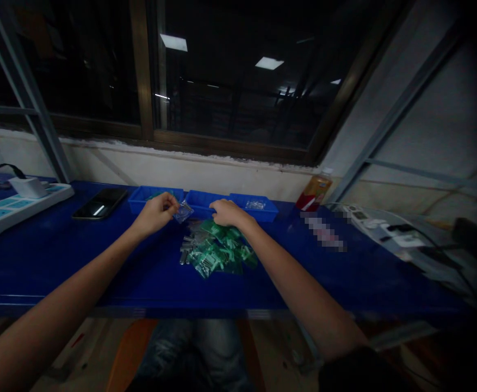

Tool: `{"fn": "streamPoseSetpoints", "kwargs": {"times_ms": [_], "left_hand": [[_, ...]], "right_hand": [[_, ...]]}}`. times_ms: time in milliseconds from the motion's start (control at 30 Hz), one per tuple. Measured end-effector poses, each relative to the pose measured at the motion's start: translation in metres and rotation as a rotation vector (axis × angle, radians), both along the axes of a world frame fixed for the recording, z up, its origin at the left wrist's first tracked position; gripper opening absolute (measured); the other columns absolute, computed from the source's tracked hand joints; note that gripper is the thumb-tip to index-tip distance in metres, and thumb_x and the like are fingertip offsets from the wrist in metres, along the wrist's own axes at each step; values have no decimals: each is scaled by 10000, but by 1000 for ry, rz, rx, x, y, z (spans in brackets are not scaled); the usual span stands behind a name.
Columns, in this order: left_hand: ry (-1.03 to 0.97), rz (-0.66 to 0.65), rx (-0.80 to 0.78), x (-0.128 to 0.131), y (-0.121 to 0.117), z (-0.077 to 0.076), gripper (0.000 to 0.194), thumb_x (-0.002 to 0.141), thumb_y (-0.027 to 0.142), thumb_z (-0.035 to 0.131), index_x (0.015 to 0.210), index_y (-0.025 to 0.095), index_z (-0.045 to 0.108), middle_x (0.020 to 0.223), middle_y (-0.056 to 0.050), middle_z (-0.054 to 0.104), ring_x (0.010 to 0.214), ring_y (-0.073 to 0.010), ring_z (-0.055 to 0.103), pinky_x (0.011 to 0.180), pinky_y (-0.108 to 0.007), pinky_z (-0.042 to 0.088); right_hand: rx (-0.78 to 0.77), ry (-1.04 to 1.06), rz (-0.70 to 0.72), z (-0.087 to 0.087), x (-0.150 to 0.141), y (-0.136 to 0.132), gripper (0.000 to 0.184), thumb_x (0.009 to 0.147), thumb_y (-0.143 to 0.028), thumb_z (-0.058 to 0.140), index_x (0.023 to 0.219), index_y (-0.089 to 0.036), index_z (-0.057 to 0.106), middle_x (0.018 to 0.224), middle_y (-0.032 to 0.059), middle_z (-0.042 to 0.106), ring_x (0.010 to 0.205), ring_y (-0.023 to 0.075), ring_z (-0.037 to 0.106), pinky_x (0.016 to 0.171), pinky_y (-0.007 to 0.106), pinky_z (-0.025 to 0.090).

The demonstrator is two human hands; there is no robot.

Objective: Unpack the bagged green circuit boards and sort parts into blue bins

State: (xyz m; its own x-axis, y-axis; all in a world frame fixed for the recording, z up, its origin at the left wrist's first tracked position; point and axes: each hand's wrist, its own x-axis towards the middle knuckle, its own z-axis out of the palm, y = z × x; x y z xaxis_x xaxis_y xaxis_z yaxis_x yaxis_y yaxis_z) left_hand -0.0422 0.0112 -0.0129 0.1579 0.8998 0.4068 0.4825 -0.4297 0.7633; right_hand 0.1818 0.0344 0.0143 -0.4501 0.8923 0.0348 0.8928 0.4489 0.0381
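Note:
My left hand (156, 212) is closed in a pinch on a small clear plastic bag (183, 211), held just above the blue table (99, 261). My right hand (227, 213) rests with curled fingers on the far edge of a pile of small green and clear packets (214, 251); whether it grips one is hidden. Three shallow blue trays stand side by side behind the hands: the left tray (140, 197), the middle tray (199, 200) and the right tray (258, 207), which holds a clear packet.
A black phone (99, 204) lies at the left of the trays. A white power strip (10, 204) with a plug sits at the far left. An orange bottle (315, 193) stands by the wall; another power strip (381, 226) with cables lies at the right. A dark window runs behind.

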Motion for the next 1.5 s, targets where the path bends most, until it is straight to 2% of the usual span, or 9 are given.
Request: {"fn": "streamPoseSetpoints", "kwargs": {"times_ms": [133, 367, 500, 700, 967, 1133, 1267, 1367, 1500], "left_hand": [[25, -16, -5, -1, 0, -1, 135, 747, 298, 501, 759, 165, 484, 681, -17, 567, 612, -133, 556, 571, -250, 438], [70, -21, 17, -3, 3, -3, 139, 741, 295, 511, 774, 161, 494, 691, -15, 580, 603, -114, 544, 580, -236, 419], [80, -21, 27, -3, 4, -3, 143, 738, 299, 510, 765, 160, 496, 677, -13, 576, 602, -115, 541, 577, -236, 416], [86, -35, 16, -3, 4, -4, 156, 744, 310, 516, 783, 159, 502, 684, -16, 581, 604, -121, 548, 569, -241, 425], [-48, -54, -7, -4, 7, -6, 142, 745, 296, 525, 770, 165, 477, 672, -5, 540, 594, -110, 528, 562, -233, 440], [-32, -67, 8, -6, 7, -4, 146, 743, 296, 535, 773, 161, 488, 689, -12, 551, 617, -119, 542, 567, -236, 447], [-15, -57, 11, -6, 5, -2, 147, 749, 298, 532, 777, 160, 490, 674, -7, 554, 580, -106, 529, 571, -235, 438], [-6, -64, 2, -5, 5, -2, 160, 748, 309, 531, 786, 160, 489, 677, -6, 555, 570, -101, 519, 564, -233, 428], [6, -87, 13, -5, 6, -4, 165, 745, 314, 528, 790, 160, 489, 682, -3, 546, 583, -103, 518, 562, -232, 423]], "right_hand": [[65, -31, -12, -4, -7, -1, 302, 742, -194, 492, 1011, -158, 622, 1068, 138, 638, 965, 253, 605, 732, 308, 455], [87, -58, -30, -4, -4, -3, 282, 730, -212, 519, 962, -129, 654, 1018, 159, 655, 930, 258, 620, 738, 303, 465], [169, -36, 5, -4, -5, -6, 268, 740, -211, 523, 972, -147, 643, 1025, 136, 659, 970, 243, 607, 777, 292, 449], [219, -29, 21, -7, -1, -12, 249, 743, -192, 494, 958, -160, 616, 1003, 122, 663, 923, 231, 618, 715, 285, 433], [307, -51, -51, -7, 6, -12, 264, 792, -325, 467, 938, -154, 605, 906, 133, 671, 882, 270, 606, 855, 447, 332], [204, 182, 41, -11, 10, -3, 261, 774, -277, 511, 1015, -200, 574, 996, 70, 646, 930, 219, 582, 819, 368, 369], [165, 445, 92, -12, 14, -2, 405, 759, -249, 548, 1156, -207, 476, 1080, 38, 592, 885, 142, 572, 781, 278, 396], [244, 351, 51, -11, 12, -7, 401, 760, -321, 571, 1131, -197, 485, 1116, 72, 573, 954, 179, 551, 841, 335, 372], [271, 144, -86, -10, 8, -12, 363, 790, -454, 521, 1023, -176, 547, 980, 106, 634, 956, 253, 556, 852, 412, 342]]}}
